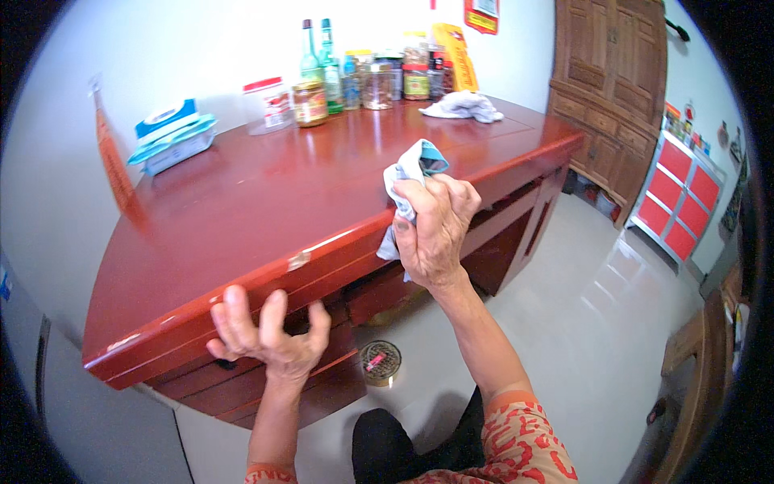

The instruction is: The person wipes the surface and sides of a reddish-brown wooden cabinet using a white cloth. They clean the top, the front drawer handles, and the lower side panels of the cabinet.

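Observation:
My right hand (pixel 436 227) grips a crumpled white and blue cloth (pixel 404 181) over the front edge of a red-brown wooden desk (pixel 260 212). Part of the cloth hangs down below that edge. Farther left, my left hand (pixel 272 336) is at the desk's front edge, its fingers apart and pointing up, with nothing held. Between the two hands a pale worn patch (pixel 299 261) shows on the edge. A second crumpled cloth (pixel 464 106) lies at the back right of the desktop.
Glass bottles (pixel 331 75), a red-lidded plastic jar (pixel 267 107) and several other jars line the desk's back. Packs of wipes (pixel 172 142) lie at the back left. On the floor sits a round tin (pixel 381 363). A wooden cabinet (pixel 604 91) stands beyond the desk.

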The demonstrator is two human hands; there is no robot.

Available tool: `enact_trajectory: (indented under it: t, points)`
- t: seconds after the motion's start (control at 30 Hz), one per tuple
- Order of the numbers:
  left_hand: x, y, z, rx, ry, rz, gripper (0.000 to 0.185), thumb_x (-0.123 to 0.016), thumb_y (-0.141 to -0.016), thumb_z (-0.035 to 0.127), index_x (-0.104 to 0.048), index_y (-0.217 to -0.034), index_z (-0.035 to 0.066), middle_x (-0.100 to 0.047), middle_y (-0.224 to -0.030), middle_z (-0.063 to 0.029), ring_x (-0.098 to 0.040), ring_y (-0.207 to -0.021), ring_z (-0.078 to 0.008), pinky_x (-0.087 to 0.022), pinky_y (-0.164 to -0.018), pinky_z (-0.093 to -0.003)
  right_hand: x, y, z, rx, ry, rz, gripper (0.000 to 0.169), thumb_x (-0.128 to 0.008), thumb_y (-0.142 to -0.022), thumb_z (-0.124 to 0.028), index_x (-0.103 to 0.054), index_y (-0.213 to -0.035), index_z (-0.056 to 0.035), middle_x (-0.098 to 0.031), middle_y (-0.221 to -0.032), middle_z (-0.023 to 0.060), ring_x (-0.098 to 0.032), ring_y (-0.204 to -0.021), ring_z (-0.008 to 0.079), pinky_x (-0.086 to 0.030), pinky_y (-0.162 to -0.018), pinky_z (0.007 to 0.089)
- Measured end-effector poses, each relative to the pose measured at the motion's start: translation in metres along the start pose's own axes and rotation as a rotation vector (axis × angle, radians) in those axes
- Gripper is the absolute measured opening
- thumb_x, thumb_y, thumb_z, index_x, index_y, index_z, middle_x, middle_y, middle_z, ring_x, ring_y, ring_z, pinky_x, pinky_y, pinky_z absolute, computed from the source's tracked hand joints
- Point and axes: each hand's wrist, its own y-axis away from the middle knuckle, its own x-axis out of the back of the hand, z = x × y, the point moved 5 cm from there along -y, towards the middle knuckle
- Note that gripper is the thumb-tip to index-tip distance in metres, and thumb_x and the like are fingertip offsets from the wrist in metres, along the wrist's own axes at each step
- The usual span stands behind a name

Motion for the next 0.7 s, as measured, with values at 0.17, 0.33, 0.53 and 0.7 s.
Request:
enact_trajectory:
  t: [0.17, 0.33, 0.53, 0.7]
  points:
    - [-0.002, -0.005, 0.013, 0.012, -0.027, 0.019, 0.057, -0.066, -0.071, 0.02, -0.039, -0.12, 0.011, -0.031, -0.14, -0.0184, -0.022, -0.134, -0.0348, 0.001, -0.109, -0.0458, 0.009, 0.014, 0.059, -0.063, 0.048, 0.027, 0.028, -0.048, -0.088, -0.033, -0.055, -0.105, -0.0118, -0.055, -0.094, 0.0065, -0.047, -0.093, 0.0254, -0.028, -0.085, 0.0413]
    - [-0.006, -0.005, 0.038, 0.061, 0.252, 0.128, 0.057, -0.063, -0.069, 0.009, -0.037, -0.12, 0.009, -0.025, -0.141, -0.0197, -0.018, -0.134, -0.0371, -0.002, -0.109, -0.0527, 0.021, 0.025, 0.119, -0.124, 0.081, 0.06, 0.029, -0.045, -0.09, -0.033, -0.054, -0.108, -0.0121, -0.055, -0.098, 0.0062, -0.046, -0.098, 0.025, -0.026, -0.087, 0.0416]
    - [-0.041, 0.011, 0.131, -0.077, 0.441, -0.11, 0.053, -0.063, -0.066, 0.009, -0.04, -0.114, 0.011, -0.03, -0.135, -0.0202, -0.022, -0.13, -0.0412, -0.014, -0.107, -0.0566, 0.031, 0.037, 0.182, -0.167, 0.082, 0.101, 0.028, -0.046, -0.089, -0.033, -0.053, -0.109, -0.0139, -0.055, -0.101, 0.0055, -0.045, -0.101, 0.0247, -0.025, -0.089, 0.0419]
    - [-0.083, 0.012, 0.204, -0.126, 0.45, -0.195, 0.049, -0.069, -0.065, 0.019, -0.05, -0.108, 0.012, -0.039, -0.131, -0.0213, -0.031, -0.125, -0.0415, -0.014, -0.105, -0.0519, 0.045, 0.045, 0.237, -0.152, 0.078, 0.102, 0.029, -0.05, -0.087, -0.032, -0.053, -0.111, -0.0151, -0.054, -0.103, 0.0053, -0.045, -0.101, 0.025, -0.026, -0.088, 0.0421]
